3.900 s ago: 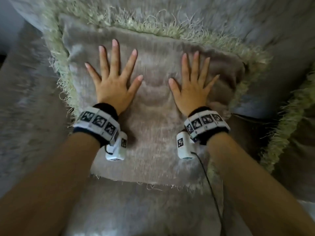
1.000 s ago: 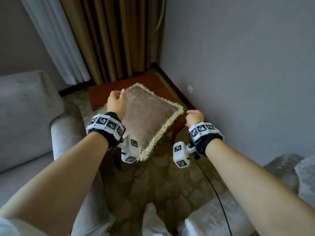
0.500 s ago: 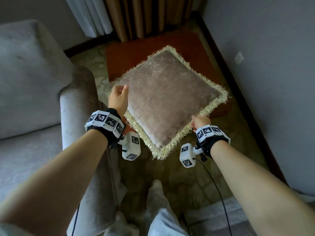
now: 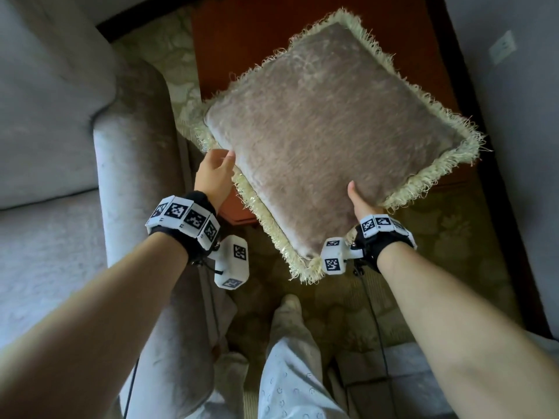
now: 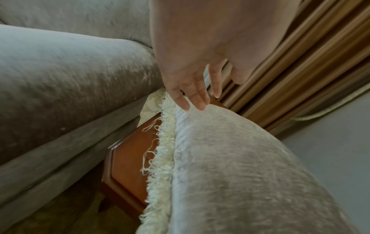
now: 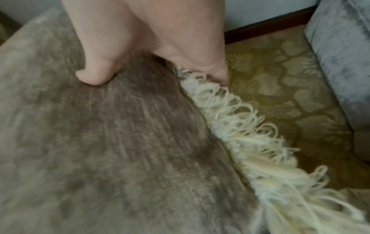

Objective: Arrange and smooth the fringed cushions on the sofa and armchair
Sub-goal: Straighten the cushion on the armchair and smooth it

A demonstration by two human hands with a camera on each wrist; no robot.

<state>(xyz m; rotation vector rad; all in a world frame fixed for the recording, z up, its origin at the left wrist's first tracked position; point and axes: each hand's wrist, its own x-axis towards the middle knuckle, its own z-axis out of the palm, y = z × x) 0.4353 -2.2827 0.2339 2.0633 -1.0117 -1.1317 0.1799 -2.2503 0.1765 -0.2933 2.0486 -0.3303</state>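
A square taupe velvet cushion with cream fringe (image 4: 326,137) is held above the reddish wooden side table (image 4: 242,34). Its near edge is pinched by the right hand (image 4: 361,201), thumb on top. The left hand (image 4: 214,173) is laid against its side, fingers straight.

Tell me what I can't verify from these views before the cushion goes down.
- Right hand fingers: under the fringed cushion in head view; the fringe hides them in right wrist view.
- Side table top: mostly covered by the cushion.
- Armchair seat: cut off at the left edge of head view.
- Left hand: contact with the cushion edge blurred.
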